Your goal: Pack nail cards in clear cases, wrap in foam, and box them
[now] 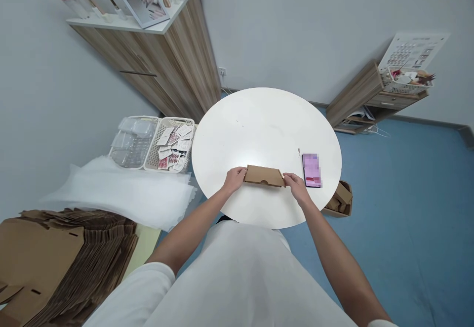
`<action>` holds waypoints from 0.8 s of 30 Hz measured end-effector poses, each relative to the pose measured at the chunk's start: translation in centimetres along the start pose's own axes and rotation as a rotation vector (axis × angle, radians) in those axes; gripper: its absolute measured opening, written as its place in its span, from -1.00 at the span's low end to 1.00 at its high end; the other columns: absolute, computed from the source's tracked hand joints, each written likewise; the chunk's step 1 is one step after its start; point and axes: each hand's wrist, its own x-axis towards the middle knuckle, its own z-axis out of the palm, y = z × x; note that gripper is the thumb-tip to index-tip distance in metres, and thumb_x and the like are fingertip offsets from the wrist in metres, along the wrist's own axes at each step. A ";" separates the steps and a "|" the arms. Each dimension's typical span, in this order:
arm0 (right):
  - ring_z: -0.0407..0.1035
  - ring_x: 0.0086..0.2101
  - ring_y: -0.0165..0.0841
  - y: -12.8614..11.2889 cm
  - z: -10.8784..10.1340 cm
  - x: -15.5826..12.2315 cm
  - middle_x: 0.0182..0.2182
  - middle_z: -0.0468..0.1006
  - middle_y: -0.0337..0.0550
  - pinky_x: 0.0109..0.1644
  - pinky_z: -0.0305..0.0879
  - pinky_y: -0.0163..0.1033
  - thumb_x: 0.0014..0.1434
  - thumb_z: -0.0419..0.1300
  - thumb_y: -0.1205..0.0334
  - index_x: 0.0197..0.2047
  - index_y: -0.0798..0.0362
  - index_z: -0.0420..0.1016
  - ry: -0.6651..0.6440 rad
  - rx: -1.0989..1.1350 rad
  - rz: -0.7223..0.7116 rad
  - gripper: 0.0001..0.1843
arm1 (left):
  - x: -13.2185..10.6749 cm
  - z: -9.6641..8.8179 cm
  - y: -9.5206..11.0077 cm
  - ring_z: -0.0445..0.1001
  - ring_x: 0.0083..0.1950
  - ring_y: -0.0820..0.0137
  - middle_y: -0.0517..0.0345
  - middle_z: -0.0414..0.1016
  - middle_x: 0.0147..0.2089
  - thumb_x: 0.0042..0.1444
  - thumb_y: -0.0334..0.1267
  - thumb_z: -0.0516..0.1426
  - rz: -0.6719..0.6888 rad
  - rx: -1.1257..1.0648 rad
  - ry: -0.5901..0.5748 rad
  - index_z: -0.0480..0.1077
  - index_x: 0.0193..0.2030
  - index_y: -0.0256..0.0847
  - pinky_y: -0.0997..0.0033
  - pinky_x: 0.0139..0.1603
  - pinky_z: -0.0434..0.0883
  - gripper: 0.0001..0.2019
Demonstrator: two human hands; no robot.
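Observation:
A small brown cardboard box is held between my two hands over the near part of the round white table. My left hand grips its left end, fingers closed at the edge. At the right end, my right hand pinches the box by a side flap or corner. The lid side faces up, with a half-round thumb notch on the near edge. Just right of my right hand lies a phone with a lit, blurred screen. What is inside the box is hidden.
Left of the table stand white baskets, one with clear plastic trays, one with printed cards. White sheets and stacked flat cardboard lie nearer. An open carton sits on the floor at right; cabinets stand behind.

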 end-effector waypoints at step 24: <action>0.34 -0.26 -0.32 -2.5 -0.5 2.2 -0.25 0.48 -0.10 -0.18 0.22 -0.19 -0.02 0.07 -0.03 -0.16 0.04 0.44 0.007 -0.091 -0.085 -0.58 | 1.9 -0.9 1.6 0.38 -0.23 0.40 0.15 0.43 -0.28 0.00 -0.34 0.02 0.186 0.162 0.031 0.40 -0.14 -0.16 0.41 -0.19 0.33 -0.73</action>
